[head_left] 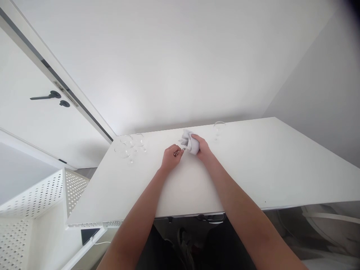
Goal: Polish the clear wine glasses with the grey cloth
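Over the white table (253, 168), my right hand (201, 147) is closed round a bunched grey cloth (189, 141). My left hand (171, 157) is closed just left of it, gripping the base and stem of a clear wine glass (181, 150) whose bowl is buried in the cloth. Both forearms reach in from the near edge. Several clear wine glasses (131, 144) stand together at the table's far left corner. One more clear glass (218, 128) stands alone near the far edge, right of my hands.
A white wall runs behind the table. A white door with a black lever handle (46, 96) is at the left. A white perforated metal shelf unit (36, 202) stands at the lower left, beside the table.
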Available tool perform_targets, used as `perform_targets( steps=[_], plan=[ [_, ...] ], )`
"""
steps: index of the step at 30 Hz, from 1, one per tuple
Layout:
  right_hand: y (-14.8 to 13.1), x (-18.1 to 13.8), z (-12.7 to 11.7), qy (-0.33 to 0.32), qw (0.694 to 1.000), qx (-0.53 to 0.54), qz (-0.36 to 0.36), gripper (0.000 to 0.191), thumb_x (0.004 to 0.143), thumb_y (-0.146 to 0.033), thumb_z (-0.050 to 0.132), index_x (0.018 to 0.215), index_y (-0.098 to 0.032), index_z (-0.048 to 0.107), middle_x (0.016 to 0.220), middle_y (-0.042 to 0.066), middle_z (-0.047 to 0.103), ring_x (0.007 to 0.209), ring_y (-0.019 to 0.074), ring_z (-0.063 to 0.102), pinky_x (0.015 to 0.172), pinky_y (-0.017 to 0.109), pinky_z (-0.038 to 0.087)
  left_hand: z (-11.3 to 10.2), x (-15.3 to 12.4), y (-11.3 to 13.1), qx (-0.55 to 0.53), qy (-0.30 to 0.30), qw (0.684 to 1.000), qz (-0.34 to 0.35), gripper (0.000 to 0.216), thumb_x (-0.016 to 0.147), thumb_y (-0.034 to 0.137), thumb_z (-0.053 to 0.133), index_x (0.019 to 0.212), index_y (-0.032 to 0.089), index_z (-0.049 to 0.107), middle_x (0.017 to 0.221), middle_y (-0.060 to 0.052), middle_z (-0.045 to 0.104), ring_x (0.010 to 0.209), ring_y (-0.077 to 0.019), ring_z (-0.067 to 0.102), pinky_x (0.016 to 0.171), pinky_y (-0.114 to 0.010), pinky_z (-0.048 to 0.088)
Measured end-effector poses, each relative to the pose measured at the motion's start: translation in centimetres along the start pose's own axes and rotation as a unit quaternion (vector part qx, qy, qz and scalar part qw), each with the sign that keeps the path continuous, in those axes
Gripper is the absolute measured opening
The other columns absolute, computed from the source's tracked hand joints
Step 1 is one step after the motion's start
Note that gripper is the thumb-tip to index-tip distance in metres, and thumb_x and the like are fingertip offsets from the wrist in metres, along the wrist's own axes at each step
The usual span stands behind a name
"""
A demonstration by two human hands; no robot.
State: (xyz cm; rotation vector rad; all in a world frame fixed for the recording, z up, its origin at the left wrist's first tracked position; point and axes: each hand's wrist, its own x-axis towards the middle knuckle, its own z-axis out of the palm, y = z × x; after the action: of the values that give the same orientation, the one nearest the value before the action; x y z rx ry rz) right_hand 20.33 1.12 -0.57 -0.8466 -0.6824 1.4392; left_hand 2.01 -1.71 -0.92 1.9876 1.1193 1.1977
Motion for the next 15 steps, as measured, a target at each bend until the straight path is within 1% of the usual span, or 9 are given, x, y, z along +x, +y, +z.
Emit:
perform_targets(
  steps=[3, 6, 8, 12, 13, 15],
  plan=[
    [-0.1, -0.4, 0.6, -0.06, 0.997, 0.056, -0.004, 0.03, 0.083, -0.05, 0.067, 0.095, -0.024, 0.063, 0.091, 0.006, 0.072, 0.086, 0.028, 0.068, 0.071, 0.042, 0.057, 0.0, 0.2, -0.1, -0.015, 0.016, 1.0, -0.015, 0.03, 0.088, 0.045, 0.066, 0.072, 0.021, 0.062, 0.073, -0.003, 0.058, 0.066, -0.0153, 0.047, 0.059, -0.028, 0.035],
    [-0.1, -0.8, 1.1, -0.079, 0.994, 0.076, -0.02, 0.03, 0.086, -0.053, 0.064, 0.097, -0.025, 0.061, 0.094, 0.005, 0.071, 0.088, 0.0265, 0.067, 0.07, 0.04, 0.056, 0.0, 0.3, -0.3, -0.016, 0.019, 0.999, -0.034, 0.03, 0.09, 0.046, 0.064, 0.074, 0.02, 0.062, 0.073, -0.003, 0.06, 0.067, -0.015, 0.049, 0.059, -0.027, 0.036],
    [-0.2, -1.0, 1.3, -0.082, 0.993, 0.076, -0.032, 0.034, 0.088, -0.059, 0.06, 0.099, -0.026, 0.061, 0.096, 0.005, 0.071, 0.09, 0.0266, 0.066, 0.07, 0.039, 0.055, 0.0, 0.3, -0.3, -0.021, 0.014, 0.998, -0.05, 0.032, 0.091, 0.047, 0.062, 0.076, 0.02, 0.063, 0.07, -0.002, 0.06, 0.065, -0.0139, 0.05, 0.06, -0.027, 0.038],
    [-0.3, -1.3, 1.6, -0.112, 0.99, 0.08, -0.04, 0.047, 0.089, -0.071, 0.052, 0.102, -0.027, 0.062, 0.101, 0.007, 0.071, 0.094, 0.0283, 0.066, 0.071, 0.041, 0.055, 0.1, 0.2, 0.1, -0.087, -0.044, 0.989, -0.109, 0.036, 0.093, 0.055, 0.058, 0.088, 0.02, 0.066, 0.068, -0.001, 0.062, 0.053, -0.0112, 0.05, 0.053, -0.026, 0.042],
    [-0.4, -1.4, 1.6, -0.122, 0.989, 0.077, -0.039, 0.051, 0.089, -0.074, 0.049, 0.103, -0.027, 0.063, 0.102, 0.008, 0.071, 0.094, 0.0284, 0.066, 0.071, 0.041, 0.054, 0.2, 0.2, 0.2, -0.11, -0.058, 0.985, -0.121, 0.038, 0.092, 0.057, 0.058, 0.09, 0.02, 0.066, 0.071, -0.002, 0.064, 0.054, -0.0118, 0.054, 0.051, -0.026, 0.043],
    [-0.6, -1.6, 1.9, -0.14, 0.988, 0.057, -0.037, 0.061, 0.088, -0.081, 0.043, 0.107, -0.027, 0.064, 0.103, 0.008, 0.071, 0.092, 0.0285, 0.066, 0.069, 0.04, 0.054, 0.3, 0.2, 0.4, -0.161, -0.069, 0.975, -0.135, 0.04, 0.089, 0.059, 0.062, 0.092, 0.02, 0.063, 0.079, -0.004, 0.065, 0.064, -0.0153, 0.064, 0.05, -0.025, 0.046]
  ],
)
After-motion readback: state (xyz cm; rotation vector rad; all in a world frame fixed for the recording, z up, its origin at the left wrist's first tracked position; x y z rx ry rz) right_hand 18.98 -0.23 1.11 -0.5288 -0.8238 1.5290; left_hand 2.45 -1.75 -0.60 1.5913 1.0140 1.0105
